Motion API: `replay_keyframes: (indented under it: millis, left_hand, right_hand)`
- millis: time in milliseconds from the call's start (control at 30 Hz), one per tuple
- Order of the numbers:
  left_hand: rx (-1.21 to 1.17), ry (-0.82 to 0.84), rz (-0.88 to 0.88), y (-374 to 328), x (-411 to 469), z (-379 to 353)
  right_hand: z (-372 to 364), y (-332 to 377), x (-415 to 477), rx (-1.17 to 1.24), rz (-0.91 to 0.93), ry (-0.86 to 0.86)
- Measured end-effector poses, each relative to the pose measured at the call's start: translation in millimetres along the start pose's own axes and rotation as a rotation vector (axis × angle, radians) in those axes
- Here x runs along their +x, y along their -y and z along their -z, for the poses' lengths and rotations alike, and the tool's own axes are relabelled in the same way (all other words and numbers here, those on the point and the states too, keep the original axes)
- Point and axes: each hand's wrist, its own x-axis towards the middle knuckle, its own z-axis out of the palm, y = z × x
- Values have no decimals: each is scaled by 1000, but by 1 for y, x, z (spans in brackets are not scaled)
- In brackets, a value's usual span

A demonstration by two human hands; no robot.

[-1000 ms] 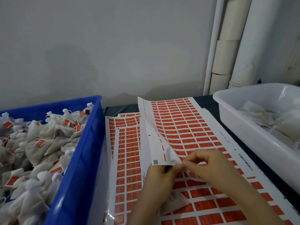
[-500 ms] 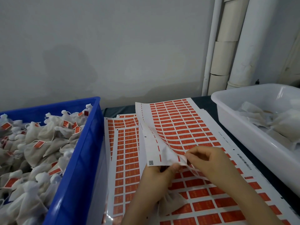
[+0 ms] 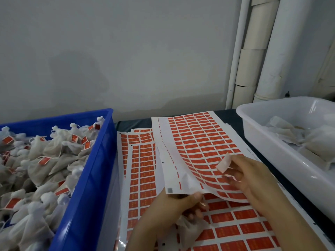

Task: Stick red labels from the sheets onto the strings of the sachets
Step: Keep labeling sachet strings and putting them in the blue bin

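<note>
Sheets of red labels (image 3: 199, 138) lie stacked on the table between two bins. My left hand (image 3: 170, 209) pinches the near edge of the lifted top sheet (image 3: 183, 185) and also holds a white mesh sachet (image 3: 190, 230) beneath it. My right hand (image 3: 253, 182) pinches a peeled label (image 3: 224, 163), its white back facing me, just above the curled sheet. The sachet's string is hidden by my fingers.
A blue crate (image 3: 87, 178) on the left is full of white sachets (image 3: 36, 169) with red labels on them. A white tub (image 3: 282, 149) on the right holds more sachets. White pipes (image 3: 272, 51) run up the grey wall behind.
My right hand has peeled a label off the top sheet and lifted it up and to the right. My left hand still holds the sheet's edge, now lower.
</note>
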Motion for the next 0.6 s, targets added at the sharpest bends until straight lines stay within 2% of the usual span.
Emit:
replay_keyframes:
  millis: [133,200,333,433,500,533,600]
  left_hand:
    - [27,60,42,-3,-3,1]
    - [134,78,83,-5,-5,1]
    - [207,333,85,-10,-14,-4]
    - [91,484,-14,-16,-22,-10]
    - [-175,593,-161,-20,-22,-9]
    - [-290,589,-232,-20,-22,-8]
    - [-365,341,-235,-18,-19,-5]
  right_hand:
    - [-9,-8,-4,-134,-12,108]
    - [-10,-9,-3,-133,-11,104]
    - [-10,-8,-3,-111,-27,82]
    - [-9,-7,-4,-190,-26,110]
    - [-7,-6,-5,-261,-60,169]
    - [-5,-4,-6,-297,-81,203]
    - [-3,-2,-6,-342,-103,252]
